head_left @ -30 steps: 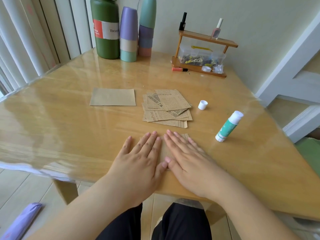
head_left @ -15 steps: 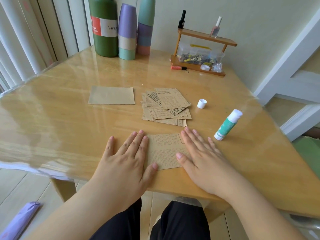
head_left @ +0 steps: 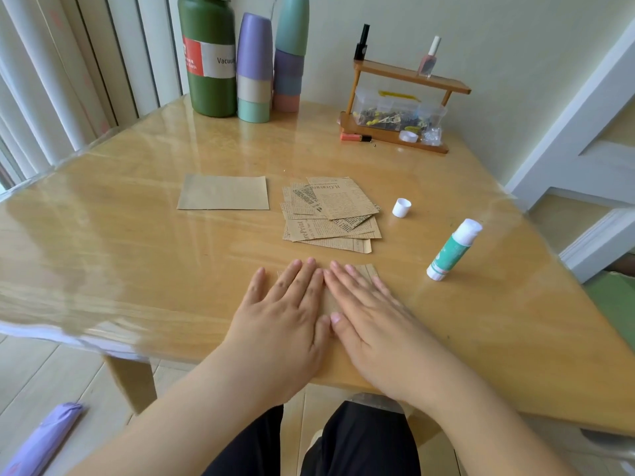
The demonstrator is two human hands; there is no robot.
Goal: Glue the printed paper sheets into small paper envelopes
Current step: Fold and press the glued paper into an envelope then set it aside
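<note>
A: Hand status?
B: Left hand and right hand both flat, palms down, side by side near the front edge of the worktop. Fingers straight and close together, not curled round anything. Thumbs nearly touching.
A: Where's the working sheet?
B: Folded printed sheet is under both hands, pressed to the worktop. Only its far right corner shows past the right fingertips, plus a sliver in the gap between the hands.
A: Rest of the stock?
B: Loose stack of printed sheets just beyond the hands, fanned unevenly. Plain brown envelope lies flat to the left of the stack, apart from it.
A: Glue?
B: Glue stick lying on its side right of the hands, uncapped, white tip pointing away. Its white cap sits separately, between the stack and the stick.
A: Back of the worktop?
B: Green flask, stacked cups, small wooden shelf with bottles.
</note>
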